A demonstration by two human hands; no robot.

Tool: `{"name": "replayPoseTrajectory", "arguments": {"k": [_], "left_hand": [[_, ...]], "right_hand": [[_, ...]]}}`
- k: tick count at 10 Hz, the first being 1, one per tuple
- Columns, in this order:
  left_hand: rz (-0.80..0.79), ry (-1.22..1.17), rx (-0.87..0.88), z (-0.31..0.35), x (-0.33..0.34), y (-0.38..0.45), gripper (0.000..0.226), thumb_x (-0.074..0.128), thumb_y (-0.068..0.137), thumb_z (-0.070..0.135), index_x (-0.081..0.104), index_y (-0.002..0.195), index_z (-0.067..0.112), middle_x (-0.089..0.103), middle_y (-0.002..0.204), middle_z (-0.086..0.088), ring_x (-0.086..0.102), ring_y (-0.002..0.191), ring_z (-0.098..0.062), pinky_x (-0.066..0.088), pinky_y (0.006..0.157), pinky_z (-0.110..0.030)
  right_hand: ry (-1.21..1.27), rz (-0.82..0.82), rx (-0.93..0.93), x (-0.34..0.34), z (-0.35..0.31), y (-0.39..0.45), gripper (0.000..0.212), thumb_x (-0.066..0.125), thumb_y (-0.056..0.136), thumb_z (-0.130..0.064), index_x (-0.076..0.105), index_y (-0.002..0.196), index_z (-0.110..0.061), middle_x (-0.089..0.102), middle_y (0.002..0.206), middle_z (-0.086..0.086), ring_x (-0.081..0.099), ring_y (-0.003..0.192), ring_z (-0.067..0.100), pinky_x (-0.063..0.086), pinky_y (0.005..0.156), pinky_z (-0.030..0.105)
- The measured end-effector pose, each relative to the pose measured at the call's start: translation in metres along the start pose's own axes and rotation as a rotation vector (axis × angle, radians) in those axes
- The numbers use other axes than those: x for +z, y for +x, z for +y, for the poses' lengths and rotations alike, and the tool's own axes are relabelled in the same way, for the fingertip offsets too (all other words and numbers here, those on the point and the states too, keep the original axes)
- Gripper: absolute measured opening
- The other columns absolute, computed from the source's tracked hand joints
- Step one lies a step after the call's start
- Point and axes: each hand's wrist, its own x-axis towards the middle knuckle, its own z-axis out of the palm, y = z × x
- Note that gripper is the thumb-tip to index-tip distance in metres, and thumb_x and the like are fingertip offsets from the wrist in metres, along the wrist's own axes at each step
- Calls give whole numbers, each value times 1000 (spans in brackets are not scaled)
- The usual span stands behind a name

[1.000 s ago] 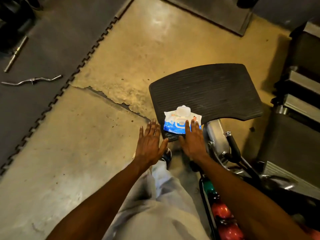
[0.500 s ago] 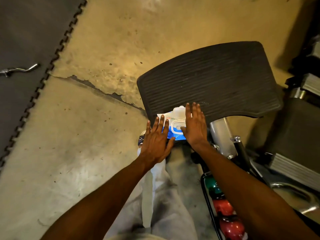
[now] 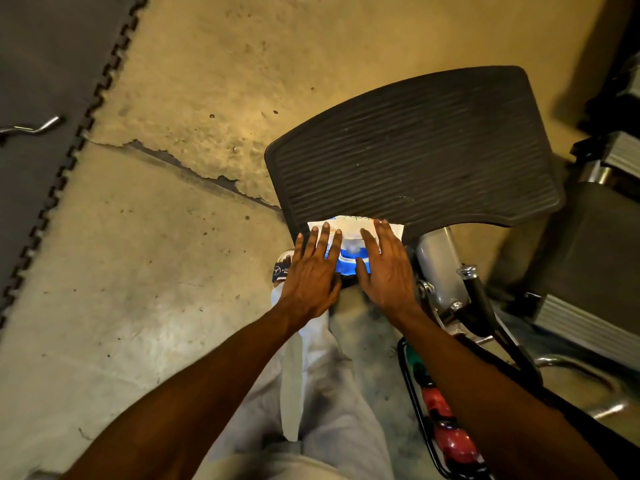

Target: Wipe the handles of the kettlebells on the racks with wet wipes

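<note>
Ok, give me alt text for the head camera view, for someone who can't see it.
Seen from above, a person's left hand and right hand lie with straight fingers on a blue and white wet wipes pack at the near edge of a ribbed black platform. Red and green kettlebells sit in a rack at lower right, above a worn concrete floor.

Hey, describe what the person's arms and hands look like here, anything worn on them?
Both forearms are bare as far as the head view shows, with no sleeves in sight. The left hand and the right hand carry no gloves, rings, watch or wristband that can be seen. Below the arms, light grey trousers are worn.
</note>
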Motion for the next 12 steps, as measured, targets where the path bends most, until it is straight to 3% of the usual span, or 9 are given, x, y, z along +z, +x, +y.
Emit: {"name": "replayPoseTrajectory", "arguments": {"k": [2, 3, 4, 5, 7, 9, 10, 11, 12], "left_hand": [[-72, 107, 18, -10, 22, -1, 81, 41, 104, 56, -1, 167, 27, -18, 171, -19, -19, 158, -41, -22, 122, -54], [-46, 129, 25, -10, 30, -3, 81, 14, 96, 66, 4, 167, 29, -16, 171, -19, -17, 158, -42, -20, 123, -57], [-2, 111, 29, -11, 38, -4, 84, 7, 91, 67, 11, 166, 30, -9, 172, -20, -14, 157, -43, -10, 126, -62], [49, 115, 46, -13, 44, -4, 77, 15, 95, 67, 9, 164, 32, -2, 173, -21, -8, 158, -43, -8, 126, -63], [17, 183, 15, -17, 44, -1, 78, 26, 97, 70, 12, 166, 36, -5, 174, -18, -11, 158, -42, -24, 120, -59], [-12, 249, -24, -8, 38, 0, 77, 29, 102, 71, 4, 166, 37, -19, 172, -18, -21, 157, -40, -22, 120, -64], [-44, 254, -33, -2, 34, -2, 76, 21, 101, 71, 4, 166, 35, -21, 171, -17, -18, 158, -41, -16, 122, -65], [-34, 213, -28, -4, 29, -6, 80, 16, 97, 69, 9, 167, 32, -15, 173, -17, -13, 159, -40, -10, 125, -65], [9, 166, -3, -3, 22, -15, 78, 16, 100, 67, 7, 167, 28, -12, 173, -17, -9, 160, -40, -7, 126, -65]], "right_hand": [[-78, -69, -63, 23, 11, -35, 74, 58, 98, -42, 35, 161, -9, 22, 170, 23, 17, 159, 39, 22, 127, 56], [-169, -137, -63, 30, 16, -44, 80, 42, 101, -56, 20, 166, -15, 9, 172, 22, 5, 161, 37, 15, 128, 60], [-218, -171, -42, 34, 17, -49, 81, 31, 102, -63, 11, 168, -21, 0, 174, 20, -2, 162, 36, 8, 128, 61], [-233, -172, -13, 38, 18, -51, 81, 28, 102, -66, 6, 168, -25, -4, 174, 20, -5, 161, 37, 5, 127, 63], [-272, -172, 9, 45, 18, -50, 82, 35, 102, -67, 8, 168, -27, -4, 174, 20, -4, 161, 39, 1, 127, 64], [-324, -208, 21, 45, 16, -48, 81, 23, 101, -71, 8, 168, -27, -5, 174, 20, -4, 161, 40, -4, 127, 64], [-292, -248, 38, 42, 14, -46, 80, 28, 102, -68, 9, 168, -27, -1, 174, 21, -2, 161, 39, -4, 127, 63], [-157, -235, 66, 36, 12, -45, 77, 45, 106, -55, 15, 168, -22, 5, 173, 21, 2, 161, 38, 8, 129, 61], [-32, -102, 98, 22, 8, -49, 69, 41, 107, -44, 21, 166, -15, 9, 173, 20, 7, 160, 39, 15, 129, 57]]}}
